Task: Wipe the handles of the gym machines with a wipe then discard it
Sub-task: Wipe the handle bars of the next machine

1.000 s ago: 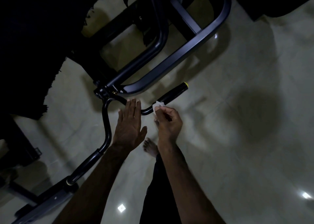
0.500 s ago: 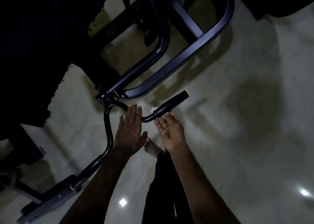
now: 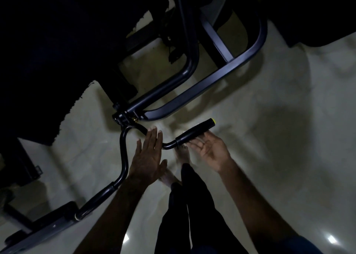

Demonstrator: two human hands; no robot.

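Observation:
A black curved handlebar hangs from the gym machine. Its right grip is black with a yellow end cap; its left grip reaches down toward the lower left. My left hand is flat with the fingers straight, the fingertips lying over the bar between the two grips. My right hand is palm up with the fingers spread, just under the right grip. No wipe shows in either hand or anywhere in view.
The machine's dark tubular frame runs across the upper middle, and a black padded part fills the upper left. Pale glossy floor lies to the right. My bare feet and dark trousers are below the bar.
One second ago my right hand pinched a white wipe against the bar beside the right grip. It has since opened palm up and the wipe has gone from sight. The left hand stayed on the bar.

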